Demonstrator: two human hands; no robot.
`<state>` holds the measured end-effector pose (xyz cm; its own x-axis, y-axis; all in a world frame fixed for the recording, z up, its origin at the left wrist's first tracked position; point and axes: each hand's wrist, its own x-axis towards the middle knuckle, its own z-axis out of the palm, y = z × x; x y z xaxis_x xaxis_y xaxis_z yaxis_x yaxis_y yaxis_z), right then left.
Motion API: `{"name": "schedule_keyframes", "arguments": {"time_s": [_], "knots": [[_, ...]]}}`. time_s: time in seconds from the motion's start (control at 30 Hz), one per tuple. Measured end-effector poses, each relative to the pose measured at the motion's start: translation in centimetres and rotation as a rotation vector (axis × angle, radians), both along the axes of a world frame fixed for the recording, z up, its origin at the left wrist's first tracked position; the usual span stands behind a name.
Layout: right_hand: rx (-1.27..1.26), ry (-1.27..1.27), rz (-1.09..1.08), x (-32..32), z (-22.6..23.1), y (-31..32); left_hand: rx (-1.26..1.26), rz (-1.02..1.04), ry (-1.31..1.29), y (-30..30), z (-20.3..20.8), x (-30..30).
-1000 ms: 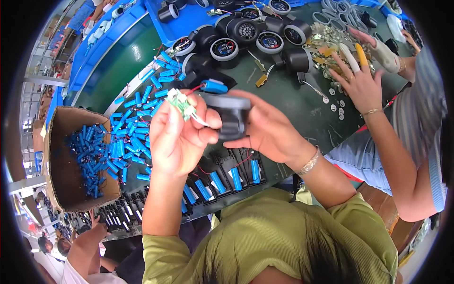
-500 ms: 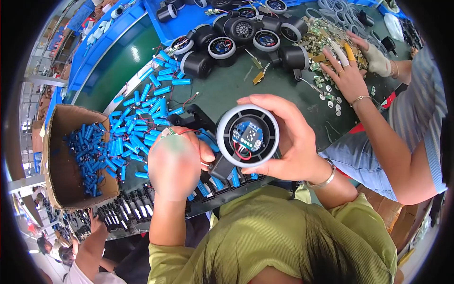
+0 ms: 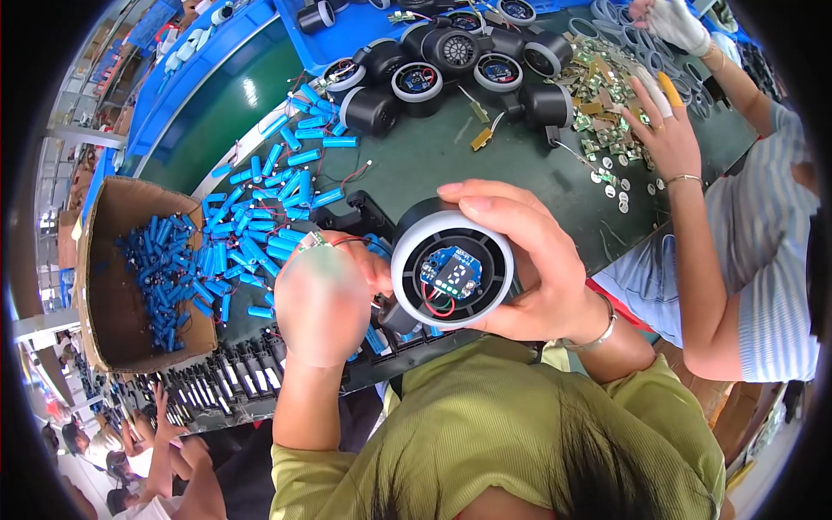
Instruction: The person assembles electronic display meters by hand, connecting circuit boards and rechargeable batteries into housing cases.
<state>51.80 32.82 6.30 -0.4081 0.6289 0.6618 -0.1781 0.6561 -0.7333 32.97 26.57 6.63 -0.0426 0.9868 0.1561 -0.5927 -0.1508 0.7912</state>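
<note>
My right hand (image 3: 529, 260) grips a round black housing with a white rim (image 3: 451, 270), its open face turned toward me. Inside sits a small blue circuit board (image 3: 451, 274) with red and black wires. My left hand (image 3: 322, 299) is closed in a loose fist just left of the housing, pinching a small green board (image 3: 312, 240) whose red wire runs toward the housing. Both hands hover over a black slotted tray (image 3: 347, 212) on the dark green table (image 3: 433, 156).
Blue cylindrical cells (image 3: 269, 195) lie scattered on the table and fill a cardboard box (image 3: 104, 277) at left. More round housings (image 3: 433, 65) stand at the back. A co-worker's hand (image 3: 663, 130) at right sorts small metal parts (image 3: 607, 82). Black parts line a rack (image 3: 208, 386) below.
The housing has been turned from side-on to face me and has come nearer with both hands. My left hand has dropped lower and closed around the small board.
</note>
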Motion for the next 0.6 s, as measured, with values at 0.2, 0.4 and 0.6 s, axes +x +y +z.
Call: {"name": "schedule_keyframes", "arguments": {"time_s": [0.2, 0.4, 0.6], "knots": [[0.032, -0.012, 0.017, -0.7, 0.0, 0.1, 0.007, -0.017, 0.01, -0.3, 0.0, -0.8], [0.105, -0.092, 0.049, -1.4, 0.0, 0.6, 0.012, -0.033, 0.059, -0.2, 0.2, -2.1], [0.073, -0.088, 0.048, -3.1, 0.4, 1.1, 0.014, -0.029, 0.048, 0.1, 0.2, -3.7]]}}
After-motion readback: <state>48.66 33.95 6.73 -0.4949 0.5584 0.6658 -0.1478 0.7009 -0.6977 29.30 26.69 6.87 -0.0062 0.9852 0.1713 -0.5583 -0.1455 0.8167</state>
